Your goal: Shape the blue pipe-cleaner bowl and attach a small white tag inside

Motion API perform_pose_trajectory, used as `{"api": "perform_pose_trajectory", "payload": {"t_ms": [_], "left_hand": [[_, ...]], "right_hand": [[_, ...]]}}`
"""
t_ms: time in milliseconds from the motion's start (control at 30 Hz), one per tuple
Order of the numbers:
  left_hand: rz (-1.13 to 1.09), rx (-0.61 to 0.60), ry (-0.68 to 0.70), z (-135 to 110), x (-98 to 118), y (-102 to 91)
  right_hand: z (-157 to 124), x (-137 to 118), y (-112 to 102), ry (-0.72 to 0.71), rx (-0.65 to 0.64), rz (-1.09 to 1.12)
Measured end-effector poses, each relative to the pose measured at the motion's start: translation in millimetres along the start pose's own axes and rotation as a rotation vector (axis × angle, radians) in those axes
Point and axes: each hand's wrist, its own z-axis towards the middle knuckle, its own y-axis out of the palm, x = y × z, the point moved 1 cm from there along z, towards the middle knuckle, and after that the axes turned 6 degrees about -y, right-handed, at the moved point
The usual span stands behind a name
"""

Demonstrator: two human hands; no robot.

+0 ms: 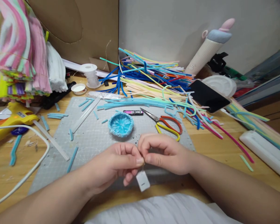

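My left hand (118, 166) and my right hand (164, 154) meet over the near edge of a grey cutting mat (93, 140). Both are closed in a pinch, fingertips touching. A thin thread or wire runs down from the pinch to a small white tag (142, 181) that hangs below. What exactly sits between the fingertips is too small to make out. A round blue woven cup (120, 124) lies on the mat just beyond the hands.
Scissors with red and yellow handles (165, 123) lie right of the cup. A pile of coloured pipe cleaners (151, 81), a black phone (207, 95), a yellow glue gun (12, 119), a thread spool (91, 74) and stacked fuzzy stems (18, 53) surround the mat.
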Motion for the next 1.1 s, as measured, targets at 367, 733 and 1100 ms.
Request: {"api": "perform_pose_trajectory", "payload": {"t_ms": [367, 733, 1100], "left_hand": [[0.405, 0.428, 0.601, -6.7, -0.8, 5.9], [0.785, 0.53, 0.75, -15.1, -1.4, 10.1], [1.004, 0.574, 0.752, -17.4, -0.4, 11.1]], "right_hand": [[0.6, -5.0, 2.7, -0.124, 0.26, -0.186], [0.5, -14.6, 3.3, -0.295, 0.246, -0.466], [-1.5, -12.0, 1.6, -0.391, 0.215, -0.784]]}}
